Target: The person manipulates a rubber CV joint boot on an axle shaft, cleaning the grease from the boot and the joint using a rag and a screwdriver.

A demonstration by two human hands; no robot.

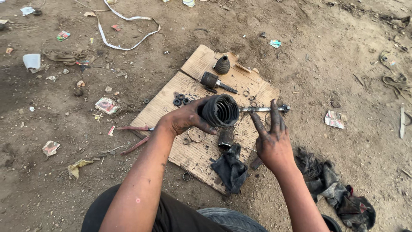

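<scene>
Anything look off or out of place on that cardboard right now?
Nothing damaged. Loose clamp rings and small parts lie scattered across the cardboard, one ring on the dirt beyond its edge. Left hand grips the ribbed boot.

Both forearms are bare, the left hand and right hand smeared with black grease (fingers especially), dark trousers below.

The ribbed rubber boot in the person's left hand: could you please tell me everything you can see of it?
The ribbed rubber boot is black, dusty and bellows-shaped, with concentric pleats running down into its open wide mouth, which faces the camera. The left hand grips it around the outside. It sits on a thin metal shaft that runs out to the right, where the fingers of the right hand rest over the shaft. It is held above a worn cardboard sheet lying on the dirt.
</scene>
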